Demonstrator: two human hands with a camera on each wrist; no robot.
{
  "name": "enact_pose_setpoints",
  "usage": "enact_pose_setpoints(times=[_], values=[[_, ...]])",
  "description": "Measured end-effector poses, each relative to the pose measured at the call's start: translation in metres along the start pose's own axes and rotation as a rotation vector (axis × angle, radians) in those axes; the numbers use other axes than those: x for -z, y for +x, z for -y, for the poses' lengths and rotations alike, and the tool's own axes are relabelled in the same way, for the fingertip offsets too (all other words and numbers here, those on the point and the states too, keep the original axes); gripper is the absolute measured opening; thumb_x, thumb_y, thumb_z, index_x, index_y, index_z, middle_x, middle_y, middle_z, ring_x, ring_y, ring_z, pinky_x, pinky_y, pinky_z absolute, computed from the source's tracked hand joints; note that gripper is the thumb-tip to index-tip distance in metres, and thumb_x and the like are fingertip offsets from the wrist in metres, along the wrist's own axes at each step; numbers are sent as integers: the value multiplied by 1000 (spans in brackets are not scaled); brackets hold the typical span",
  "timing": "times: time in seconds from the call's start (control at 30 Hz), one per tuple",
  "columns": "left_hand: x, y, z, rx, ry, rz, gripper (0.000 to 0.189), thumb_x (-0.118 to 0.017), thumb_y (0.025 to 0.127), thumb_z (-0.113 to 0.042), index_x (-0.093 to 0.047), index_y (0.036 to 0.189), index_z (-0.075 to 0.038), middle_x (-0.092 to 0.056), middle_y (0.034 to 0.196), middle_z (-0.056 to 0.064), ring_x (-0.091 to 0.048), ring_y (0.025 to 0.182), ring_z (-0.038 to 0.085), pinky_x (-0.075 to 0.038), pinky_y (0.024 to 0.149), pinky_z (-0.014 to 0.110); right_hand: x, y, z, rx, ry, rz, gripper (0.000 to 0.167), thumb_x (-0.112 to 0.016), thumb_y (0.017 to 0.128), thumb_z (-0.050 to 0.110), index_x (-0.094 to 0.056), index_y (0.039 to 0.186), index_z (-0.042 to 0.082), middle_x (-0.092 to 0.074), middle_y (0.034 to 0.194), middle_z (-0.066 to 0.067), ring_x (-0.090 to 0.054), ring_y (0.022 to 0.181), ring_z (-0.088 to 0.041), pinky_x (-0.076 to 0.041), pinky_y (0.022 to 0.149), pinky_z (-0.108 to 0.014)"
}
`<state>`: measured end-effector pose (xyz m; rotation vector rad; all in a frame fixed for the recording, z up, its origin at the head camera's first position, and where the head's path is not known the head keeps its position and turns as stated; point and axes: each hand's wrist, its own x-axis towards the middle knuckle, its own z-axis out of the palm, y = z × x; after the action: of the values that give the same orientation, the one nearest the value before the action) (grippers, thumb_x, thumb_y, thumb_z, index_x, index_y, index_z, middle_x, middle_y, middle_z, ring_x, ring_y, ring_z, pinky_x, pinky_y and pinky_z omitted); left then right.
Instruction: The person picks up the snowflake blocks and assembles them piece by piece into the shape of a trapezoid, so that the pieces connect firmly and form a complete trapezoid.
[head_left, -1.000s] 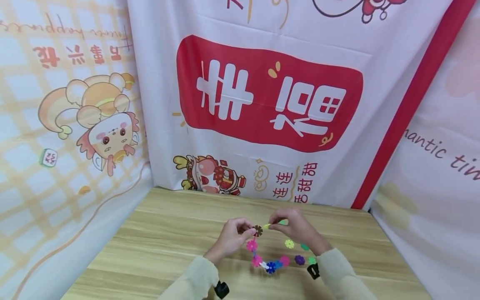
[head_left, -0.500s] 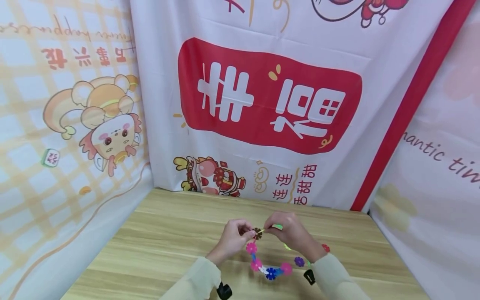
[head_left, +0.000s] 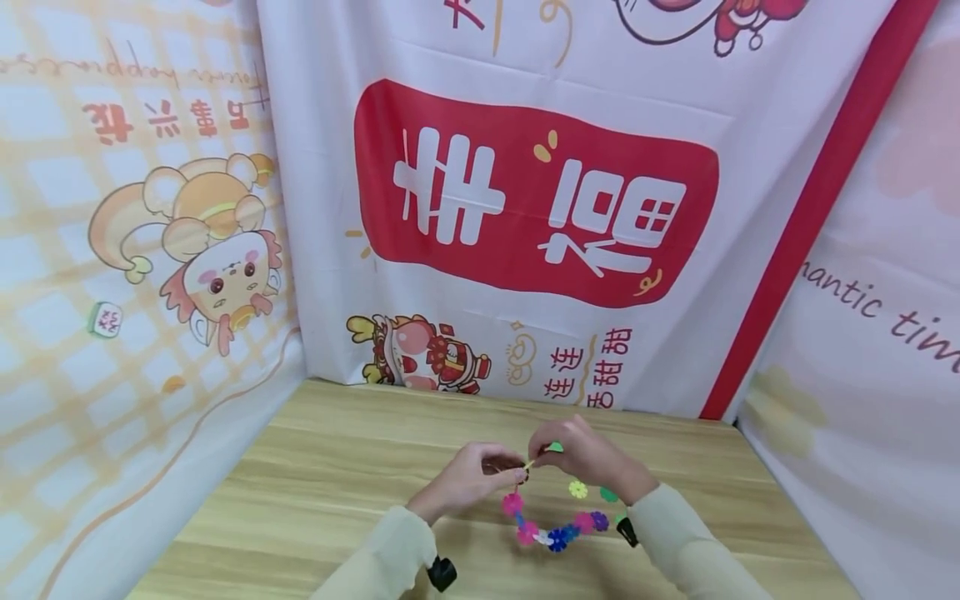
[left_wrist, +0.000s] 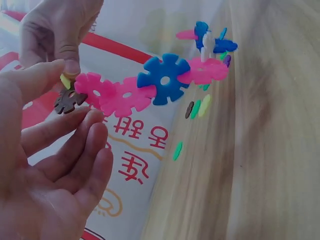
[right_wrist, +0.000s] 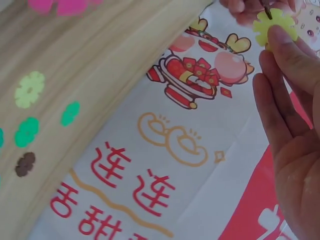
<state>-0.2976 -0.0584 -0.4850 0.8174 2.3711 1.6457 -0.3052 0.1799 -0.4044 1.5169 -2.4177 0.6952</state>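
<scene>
Now my left hand (head_left: 472, 477) pinches the brown disc (left_wrist: 70, 102) between thumb and index finger, with almost no gap left; its other fingers bend loosely. From this disc the chain (left_wrist: 127, 97) of pink, blue and white discs curves toward the worktop's (head_left: 315, 467) near side, then rightward. Just to the right of the brown disc is the yellow disc (right_wrist: 275, 27), pinched firmly in my right hand (head_left: 581, 454), the nearer one to it. Both discs stand crossed, rims seemingly touching; whether their slots engage, I cannot tell. Farther toward the worktop's right edge lie a pale yellow disc (head_left: 577, 489) and green discs (right_wrist: 26, 132).
</scene>
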Motion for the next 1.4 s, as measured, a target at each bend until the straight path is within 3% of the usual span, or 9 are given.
enact_pose_setpoints(times=[0.13, 0.27, 0.43, 0.57, 0.73, 0.87, 1.07, 1.17, 1.4], values=[[1, 6, -5, -1, 19, 59, 33, -72, 101, -41, -74, 127, -20, -76, 117, -5, -70, 105, 8, -58, 94, 24, 3, 10, 6, -39, 22, 79, 10, -81, 90, 1, -80, 97, 8, -81, 97, -5, -76, 89, -9, -62, 82, -20], [3, 7, -8, 11, -29, 87, 30, -73, 101, -39, -74, 124, -20, -77, 115, -4, -70, 102, 10, -59, 90, 24, 3, 16, 9, -86, 39, 139, 8, -80, 92, 5, -81, 98, 10, -82, 101, -3, -75, 94, -6, -61, 86, -18], [5, 7, -8, -16, -44, 90, 25, -71, 102, -35, -77, 119, -17, -76, 108, 1, -66, 91, 8, -57, 80, 22, 2, 17, 7, -103, 45, 159, 8, -80, 93, 7, -80, 98, 13, -82, 102, -3, -75, 95, -5, -61, 87, -19], [6, 7, -5, -29, -12, 54, 25, -75, 100, -31, -78, 121, -17, -77, 108, 0, -64, 88, 8, -55, 76, 20, 5, 13, -2, -110, 40, 155, 11, -83, 91, 8, -79, 100, 12, -81, 100, -3, -76, 93, -10, -63, 86, -23], [9, 5, 1, -26, -12, 2, 31, -78, 97, -27, -77, 122, -10, -78, 105, 1, -68, 89, 11, -59, 77, 22, 7, 6, -32, -191, -7, 143, 16, -86, 88, 14, -79, 102, 15, -79, 99, 2, -76, 93, -11, -64, 85, -25], [9, 3, 0, -26, -24, -21, 32, -80, 96, -24, -77, 121, -5, -77, 102, 3, -68, 86, 11, -58, 74, 20, 1, -4, -65, -368, -1, 153, 18, -85, 90, 16, -78, 106, 16, -79, 104, 1, -76, 100, -18, -65, 86, -32], [8, -2, -2, -29, -9, -49, 30, -82, 93, -25, -79, 118, -9, -77, 102, 2, -67, 85, 10, -58, 74, 21, -23, -25, -108, -610, 12, 144, 25, -81, 92, 7, -75, 116, 2, -76, 113, -15, -72, 105, -31, -63, 91, -44], [7, -4, -2, -33, -5, -61, 32, -82, 93, -26, -78, 119, -8, -77, 101, 1, -67, 85, 10, -59, 75, 21, -38, -35, -124, -655, 6, 119, 27, -80, 91, 2, -74, 117, -2, -76, 114, -18, -72, 106, -31, -61, 96, -49], [8, -6, -4, -19, -17, -73, 32, -83, 91, -27, -79, 118, -11, -76, 101, 0, -68, 86, 12, -59, 75, 22, -63, -39, -148, -672, 24, 62, 24, -79, 90, -1, -76, 114, -2, -78, 107, -15, -74, 99, -26, -64, 90, -42]])
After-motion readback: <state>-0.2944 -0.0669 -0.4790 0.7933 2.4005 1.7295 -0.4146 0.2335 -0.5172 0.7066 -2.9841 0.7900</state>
